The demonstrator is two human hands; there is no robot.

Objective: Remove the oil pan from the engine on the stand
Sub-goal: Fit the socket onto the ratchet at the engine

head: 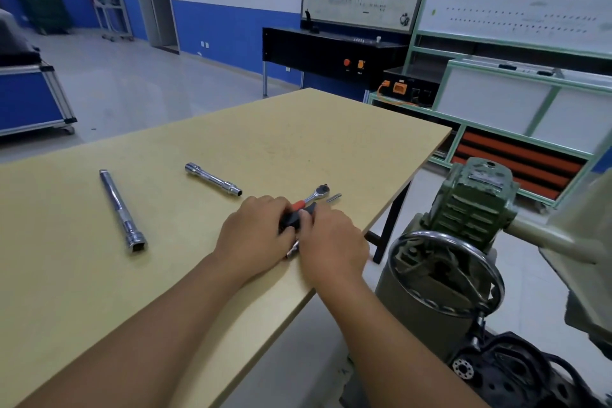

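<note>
A ratchet wrench (314,195) with a black and red handle lies on the wooden table (198,149) near its right edge. My left hand (256,232) grips the black handle from the left. My right hand (331,238) covers the handle's near end, fingers curled onto it; a short metal piece (293,250) pokes out under the hands. The green engine stand (470,209) with its handwheel (443,272) stands right of the table. A dark engine part (496,371) shows at the bottom right. The oil pan is not visible.
Two chrome extension bars lie on the table: a long one (121,209) at the left, a shorter one (213,179) in the middle. A small pin (333,197) sits beside the ratchet head. Green-framed training benches (516,103) stand behind, a blue cart (29,99) at far left.
</note>
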